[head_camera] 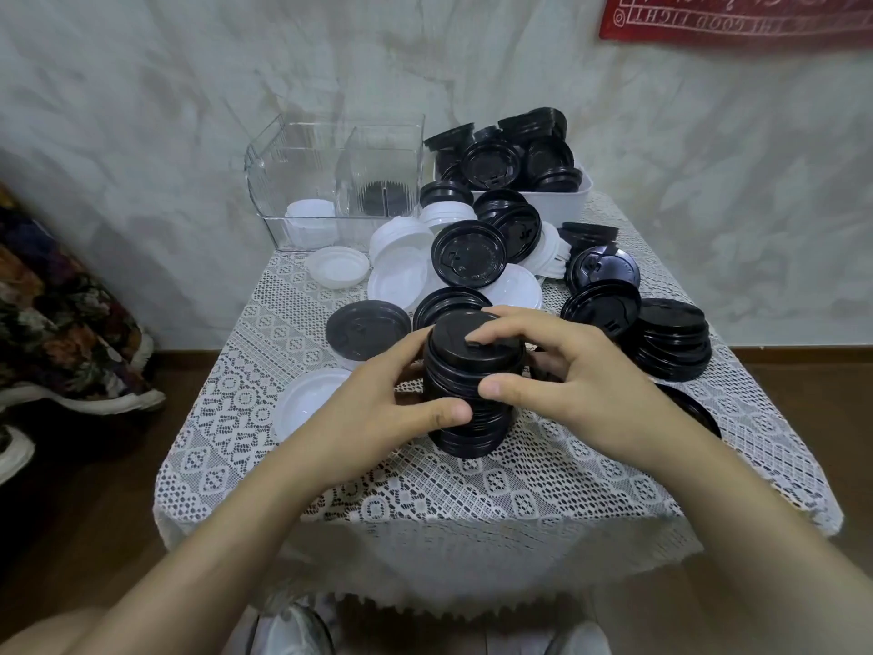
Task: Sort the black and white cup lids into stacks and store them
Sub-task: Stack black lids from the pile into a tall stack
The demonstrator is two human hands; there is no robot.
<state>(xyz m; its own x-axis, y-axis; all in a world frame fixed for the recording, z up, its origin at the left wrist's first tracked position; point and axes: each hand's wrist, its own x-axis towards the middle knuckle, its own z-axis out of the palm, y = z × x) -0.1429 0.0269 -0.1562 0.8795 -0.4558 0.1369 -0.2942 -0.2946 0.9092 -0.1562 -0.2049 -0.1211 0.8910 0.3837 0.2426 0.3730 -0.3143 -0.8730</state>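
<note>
Lace-covered table (567, 470) is bearing the black lid stack (453, 366); left hand (378, 408) and right hand (567, 380) are clasping its sides. Probably light, slick, wobbly: gripping low seems safest.

The red wall hanging (737, 14) carries flipped white lettering, readable in part as "THE GOOD LIGHT".

Both hands hold a black stack (472, 385) on the lace-covered worktop (543, 475): left hand (378, 408) and right hand (567, 366) curl their fingers (491, 330) round it. Loose lids (467, 252) lie behind, beside a clear box (330, 182).
</note>
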